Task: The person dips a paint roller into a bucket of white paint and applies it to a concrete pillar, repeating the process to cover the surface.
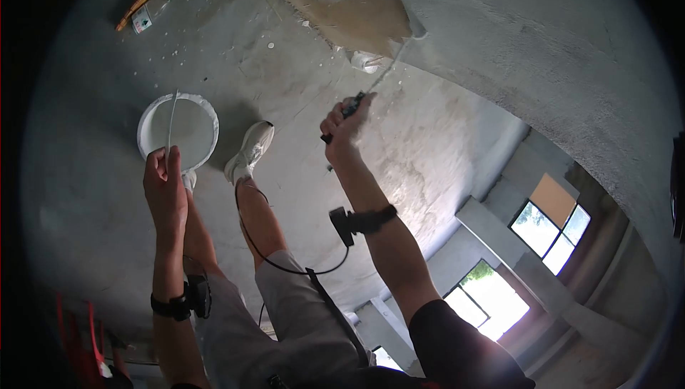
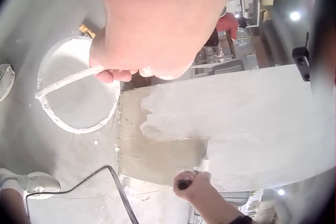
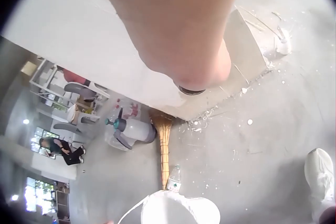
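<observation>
My right hand [image 1: 346, 125] grips the black handle of a putty knife [image 1: 352, 107], whose whitish blade reaches up to the wall surface [image 1: 485, 25]. The blade tip is at the border between grey-white coating and a bare tan patch [image 1: 364, 21]. In the left wrist view the blade overlaps that border too. My left hand [image 1: 168, 193] pinches a thin white-crusted strip [image 2: 71, 81], perhaps a flat tool seen edge-on; I cannot tell its kind. The strip lies across the view of a round white bucket [image 1: 213, 121] on the floor. In the right wrist view the forearm hides the knife.
A straw broom [image 3: 164, 155] lies on the floor beside a small bottle [image 3: 175, 179] and a pump sprayer [image 3: 137, 130]. White crumbs lie along the wall's foot. A crumpled white item [image 1: 365, 61] sits by the wall. A person [image 3: 63, 150] sits far off. A black cable [image 1: 246, 228] hangs by my leg.
</observation>
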`<move>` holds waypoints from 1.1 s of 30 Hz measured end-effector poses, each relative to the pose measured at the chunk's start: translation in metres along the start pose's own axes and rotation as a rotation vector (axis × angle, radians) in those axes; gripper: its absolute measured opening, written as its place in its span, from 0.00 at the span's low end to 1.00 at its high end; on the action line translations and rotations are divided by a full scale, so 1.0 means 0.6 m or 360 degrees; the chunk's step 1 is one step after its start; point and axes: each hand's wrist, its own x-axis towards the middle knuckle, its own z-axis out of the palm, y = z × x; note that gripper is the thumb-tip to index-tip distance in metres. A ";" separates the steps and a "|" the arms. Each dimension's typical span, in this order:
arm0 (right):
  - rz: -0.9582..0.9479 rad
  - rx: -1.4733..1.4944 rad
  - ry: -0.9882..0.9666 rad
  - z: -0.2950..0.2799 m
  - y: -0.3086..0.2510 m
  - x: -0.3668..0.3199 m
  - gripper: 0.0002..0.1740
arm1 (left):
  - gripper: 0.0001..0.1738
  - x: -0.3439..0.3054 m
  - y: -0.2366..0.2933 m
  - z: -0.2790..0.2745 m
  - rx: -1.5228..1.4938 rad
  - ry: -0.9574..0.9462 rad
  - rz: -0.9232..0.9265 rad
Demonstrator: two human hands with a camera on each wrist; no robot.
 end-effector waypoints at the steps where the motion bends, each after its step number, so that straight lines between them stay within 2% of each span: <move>1: 0.0046 -0.0015 -0.0016 0.014 0.014 0.016 0.32 | 0.20 0.000 -0.003 0.000 0.0001 -0.0014 0.0005; 5: 0.0137 -0.0046 0.0010 0.051 0.061 0.094 0.32 | 0.19 0.005 -0.021 -0.004 -0.0111 -0.0046 -0.0010; 7: 0.0136 -0.0078 0.0124 0.060 0.072 0.111 0.32 | 0.19 0.009 -0.028 -0.007 -0.0107 -0.0043 -0.0021; 9: 0.0141 -0.0048 0.0038 0.051 0.069 0.111 0.32 | 0.19 0.012 -0.033 -0.009 -0.0117 -0.0036 -0.0031; 12: 0.0117 0.0032 -0.0117 0.025 0.035 0.074 0.30 | 0.18 0.015 -0.037 -0.012 -0.0058 0.0003 -0.0039; 16: -0.0090 0.0010 -0.0259 -0.030 -0.027 0.000 0.31 | 0.18 0.019 -0.042 -0.017 -0.0046 0.0022 -0.0028; 19: -0.0140 -0.0002 -0.0256 -0.051 -0.059 -0.036 0.32 | 0.18 0.025 -0.047 -0.028 -0.0034 0.0052 -0.0021; 22: -0.0099 -0.0047 -0.0306 -0.064 -0.038 -0.005 0.32 | 0.17 0.035 -0.065 -0.032 -0.0028 0.0071 0.0006; 24: 0.0042 -0.0129 -0.0255 -0.059 -0.020 0.033 0.32 | 0.16 0.036 -0.064 -0.034 -0.0042 0.0100 0.0036; 29: 0.0274 -0.0178 -0.0151 0.004 0.035 0.140 0.30 | 0.17 0.037 -0.058 -0.042 -0.0100 0.0068 0.0102; 33: 0.0179 -0.0159 -0.0153 0.014 0.048 0.139 0.30 | 0.18 0.035 -0.060 -0.042 -0.0093 0.0047 0.0104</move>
